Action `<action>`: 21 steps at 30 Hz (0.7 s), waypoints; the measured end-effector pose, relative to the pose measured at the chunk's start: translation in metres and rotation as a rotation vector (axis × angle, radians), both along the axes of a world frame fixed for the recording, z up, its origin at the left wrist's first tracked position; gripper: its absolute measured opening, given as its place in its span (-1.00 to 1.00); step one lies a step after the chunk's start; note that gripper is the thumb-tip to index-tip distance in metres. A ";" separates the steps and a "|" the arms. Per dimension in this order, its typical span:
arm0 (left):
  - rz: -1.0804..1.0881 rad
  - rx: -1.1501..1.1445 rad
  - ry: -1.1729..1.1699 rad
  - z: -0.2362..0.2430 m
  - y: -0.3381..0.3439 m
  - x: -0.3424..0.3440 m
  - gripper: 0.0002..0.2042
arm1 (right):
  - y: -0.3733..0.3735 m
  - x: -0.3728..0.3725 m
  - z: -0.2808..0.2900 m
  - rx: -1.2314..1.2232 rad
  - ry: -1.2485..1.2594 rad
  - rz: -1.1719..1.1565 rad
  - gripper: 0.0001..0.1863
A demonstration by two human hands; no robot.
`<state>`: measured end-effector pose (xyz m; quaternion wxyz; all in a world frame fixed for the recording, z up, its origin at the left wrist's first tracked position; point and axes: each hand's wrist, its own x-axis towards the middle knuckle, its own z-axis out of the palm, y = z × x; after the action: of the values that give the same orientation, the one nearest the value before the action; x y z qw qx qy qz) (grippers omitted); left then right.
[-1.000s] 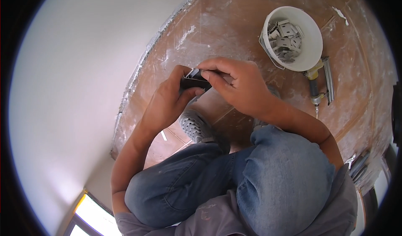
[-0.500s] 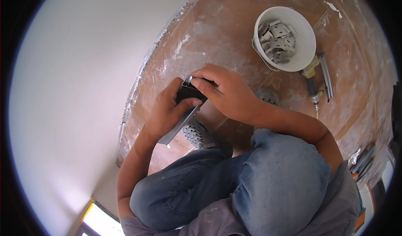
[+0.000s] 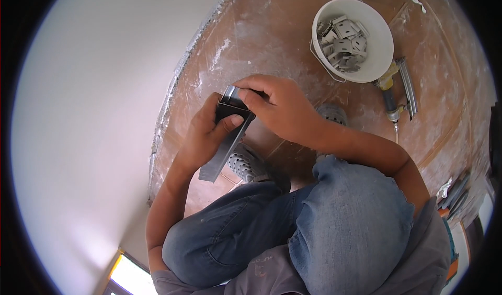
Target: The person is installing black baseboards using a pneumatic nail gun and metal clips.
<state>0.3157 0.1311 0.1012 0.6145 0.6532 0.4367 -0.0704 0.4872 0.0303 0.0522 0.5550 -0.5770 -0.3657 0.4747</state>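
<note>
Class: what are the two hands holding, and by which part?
Both grip one grey metal strip at its upper end: left hand from below, right hand over the top.

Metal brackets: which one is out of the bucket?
The small metal bracket pinched by the right hand against the grey channel piece; the rest lie heaped in the white bucket.

The person wore faded blue jeans (image 3: 334,232) creased at the bent knees, a grey short-sleeved shirt (image 3: 423,253) with a wavy sleeve hem, and grey perforated shoes (image 3: 246,164), leaving both forearms bare down to the hands.
</note>
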 end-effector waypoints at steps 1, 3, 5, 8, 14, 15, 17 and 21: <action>0.025 -0.033 -0.008 0.000 0.000 0.000 -0.72 | -0.001 0.001 0.000 -0.001 0.002 0.000 -0.74; 0.006 -0.002 -0.016 -0.005 0.000 -0.003 -0.72 | -0.002 0.003 0.003 0.072 -0.038 0.026 -0.75; -0.013 0.027 -0.024 -0.007 0.001 -0.006 -0.72 | -0.003 0.006 0.007 0.071 -0.054 0.039 -0.75; -0.088 0.115 0.025 -0.010 0.002 -0.006 -0.72 | -0.003 0.005 0.005 0.077 -0.102 0.047 -0.76; -0.004 0.055 -0.037 -0.012 0.006 -0.007 -0.72 | 0.000 0.006 0.007 0.089 -0.173 0.052 -0.78; -0.032 0.035 -0.035 -0.011 0.008 -0.007 -0.73 | 0.000 0.006 0.006 0.091 -0.183 0.053 -0.77; -0.059 0.013 -0.032 -0.010 0.009 -0.006 -0.74 | 0.001 0.006 0.004 0.092 -0.153 0.034 -0.77; -0.037 0.034 -0.002 -0.007 0.007 -0.004 -0.74 | 0.000 0.007 -0.001 0.053 -0.065 0.001 -0.78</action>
<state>0.3121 0.1377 0.0943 0.6025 0.6715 0.4252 -0.0736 0.4938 0.0300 0.0509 0.5577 -0.5771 -0.3964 0.4459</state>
